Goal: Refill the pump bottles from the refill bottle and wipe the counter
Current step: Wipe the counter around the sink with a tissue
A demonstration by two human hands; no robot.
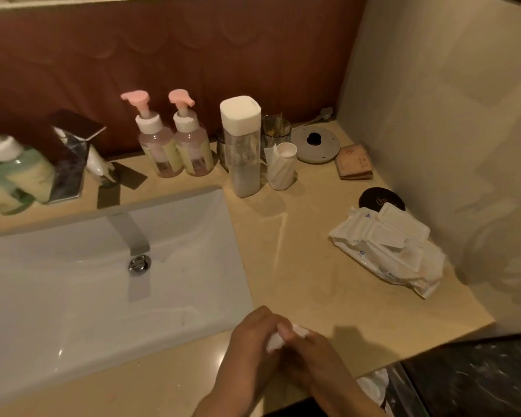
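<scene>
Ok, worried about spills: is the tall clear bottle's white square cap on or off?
On: the tall clear bottle stands upright, white square cap seated atop.

A clear pump bottle (159,149) and a second pump bottle (193,147), both with pink pump heads and white collars, stand upright, touching, at the back of the beige counter (301,266). Just right of them stands the refill bottle (243,152), tall, clear and white-capped. A crumpled white wipe (275,341) is bunched between the left hand (253,347) and right hand (310,356) near the counter's front edge.
</scene>
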